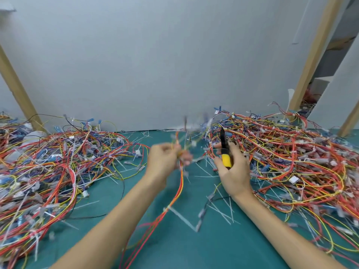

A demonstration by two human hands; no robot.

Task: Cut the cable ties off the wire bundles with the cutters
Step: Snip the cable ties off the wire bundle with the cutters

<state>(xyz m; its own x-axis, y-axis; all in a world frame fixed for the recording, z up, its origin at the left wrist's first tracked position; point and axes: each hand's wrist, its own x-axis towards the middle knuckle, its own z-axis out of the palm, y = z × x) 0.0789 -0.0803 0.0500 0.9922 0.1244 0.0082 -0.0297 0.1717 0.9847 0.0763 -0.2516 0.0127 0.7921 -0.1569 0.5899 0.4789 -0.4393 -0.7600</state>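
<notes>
My left hand grips a small bundle of red, orange and yellow wires above the green mat; the bundle is blurred and trails down toward the near edge. My right hand holds the cutters, which have a yellow and black handle and a black tip pointing up and away. The cutters' tip stands a short way right of the held bundle, apart from it. Whether a cable tie sits on the held bundle is lost in the blur.
A big heap of tangled wires fills the left of the green mat. Another heap fills the right. Cut white ties lie scattered between them. A grey wall and wooden posts stand behind.
</notes>
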